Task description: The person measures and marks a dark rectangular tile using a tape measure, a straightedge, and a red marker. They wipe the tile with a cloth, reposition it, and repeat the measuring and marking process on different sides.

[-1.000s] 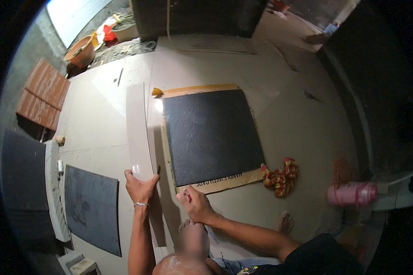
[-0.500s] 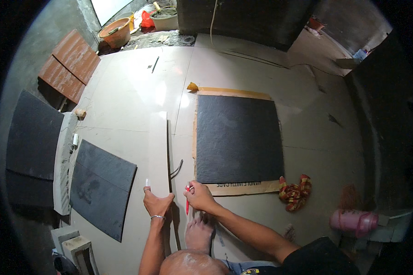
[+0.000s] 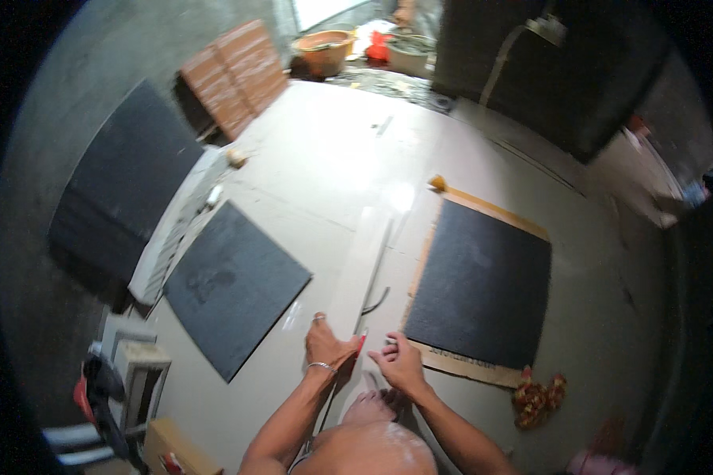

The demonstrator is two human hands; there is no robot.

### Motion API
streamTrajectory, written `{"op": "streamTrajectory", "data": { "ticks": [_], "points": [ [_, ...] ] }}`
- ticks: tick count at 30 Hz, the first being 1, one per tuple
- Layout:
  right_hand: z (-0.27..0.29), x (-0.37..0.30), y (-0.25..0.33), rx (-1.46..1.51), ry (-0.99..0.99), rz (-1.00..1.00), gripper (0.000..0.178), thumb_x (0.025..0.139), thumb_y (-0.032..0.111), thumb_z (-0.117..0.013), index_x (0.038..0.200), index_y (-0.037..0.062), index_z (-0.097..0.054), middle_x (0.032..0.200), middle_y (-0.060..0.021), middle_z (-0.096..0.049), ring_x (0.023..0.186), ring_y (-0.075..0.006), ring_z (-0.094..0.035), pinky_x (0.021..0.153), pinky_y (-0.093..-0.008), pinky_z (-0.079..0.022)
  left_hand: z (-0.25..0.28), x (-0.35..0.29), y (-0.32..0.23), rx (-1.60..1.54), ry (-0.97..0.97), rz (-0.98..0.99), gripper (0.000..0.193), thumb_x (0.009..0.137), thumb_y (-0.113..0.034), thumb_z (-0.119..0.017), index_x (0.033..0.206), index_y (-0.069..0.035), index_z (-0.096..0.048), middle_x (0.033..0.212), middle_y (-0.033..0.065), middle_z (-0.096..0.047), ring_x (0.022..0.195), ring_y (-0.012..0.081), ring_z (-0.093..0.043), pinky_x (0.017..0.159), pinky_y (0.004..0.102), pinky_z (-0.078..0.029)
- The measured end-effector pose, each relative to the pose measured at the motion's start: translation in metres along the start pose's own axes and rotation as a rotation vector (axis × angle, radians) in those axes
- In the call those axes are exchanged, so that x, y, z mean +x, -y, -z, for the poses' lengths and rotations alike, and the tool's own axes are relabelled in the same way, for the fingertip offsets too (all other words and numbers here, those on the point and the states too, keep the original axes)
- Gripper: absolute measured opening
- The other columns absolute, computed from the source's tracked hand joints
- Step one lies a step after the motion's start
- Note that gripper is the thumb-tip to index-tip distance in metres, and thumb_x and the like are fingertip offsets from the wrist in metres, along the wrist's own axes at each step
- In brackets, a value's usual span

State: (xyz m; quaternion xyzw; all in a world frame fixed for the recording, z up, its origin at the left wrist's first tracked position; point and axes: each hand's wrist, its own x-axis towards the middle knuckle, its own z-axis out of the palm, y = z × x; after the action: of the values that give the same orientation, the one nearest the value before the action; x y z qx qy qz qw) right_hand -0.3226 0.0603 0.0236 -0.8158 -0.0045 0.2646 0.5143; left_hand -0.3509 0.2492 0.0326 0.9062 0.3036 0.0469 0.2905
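My left hand (image 3: 326, 345), a bracelet at its wrist, grips the near part of a long pale straightedge (image 3: 360, 261), fingers on one side and thumb on the other. A red pen (image 3: 361, 341) stands against that thumb's tip; whether the thumb holds it is unclear. To the right, my right hand (image 3: 401, 366) is empty, its fingers apart and curved, close to the corner of a brown cardboard sheet (image 3: 469, 365). On this sheet lies a dark grey square tile (image 3: 482, 285). A thin dark curved piece (image 3: 379, 302) lies beside the straightedge.
Another dark tile (image 3: 238, 289) lies at left, with more dark tiles (image 3: 127, 174) and reddish-brown tiles (image 3: 236, 77) leaning behind. A patterned cloth (image 3: 537, 397) lies by the cardboard. Buckets (image 3: 323, 54) stand far off. My foot (image 3: 368, 409) is between my hands.
The red pen has gone from my right hand to beside my left thumb. My right hand has opened. The view has swung left and tilted.
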Motion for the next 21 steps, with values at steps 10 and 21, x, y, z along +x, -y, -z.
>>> {"op": "streamTrajectory", "data": {
  "ticks": [10,21],
  "points": [
    [0.051,0.001,0.021,-0.033,-0.156,0.153,0.037,0.088,0.014,-0.083,0.117,-0.0009,-0.065,0.085,-0.0051,-0.070,0.071,-0.0093,-0.063,0.067,-0.0273,-0.055,0.007,0.003,-0.008,0.064,0.144,0.085,0.082,0.073,-0.034,-0.076,0.134,0.012,-0.047,0.127,0.0267,-0.053,0.122,0.0420,-0.056,0.104,0.0484,-0.050],
    [0.217,0.042,-0.022,0.241,-0.712,-0.052,0.031,0.100,0.027,-0.071,0.118,0.0020,-0.066,0.097,-0.0058,-0.067,0.082,-0.0159,-0.063,0.075,-0.0302,-0.050,0.007,0.003,-0.051,0.036,-0.197,-0.374,0.077,0.074,-0.025,-0.075,0.140,0.005,-0.049,0.122,0.0208,-0.054,0.119,0.0398,-0.054,0.105,0.0480,-0.045]
  ]
}}
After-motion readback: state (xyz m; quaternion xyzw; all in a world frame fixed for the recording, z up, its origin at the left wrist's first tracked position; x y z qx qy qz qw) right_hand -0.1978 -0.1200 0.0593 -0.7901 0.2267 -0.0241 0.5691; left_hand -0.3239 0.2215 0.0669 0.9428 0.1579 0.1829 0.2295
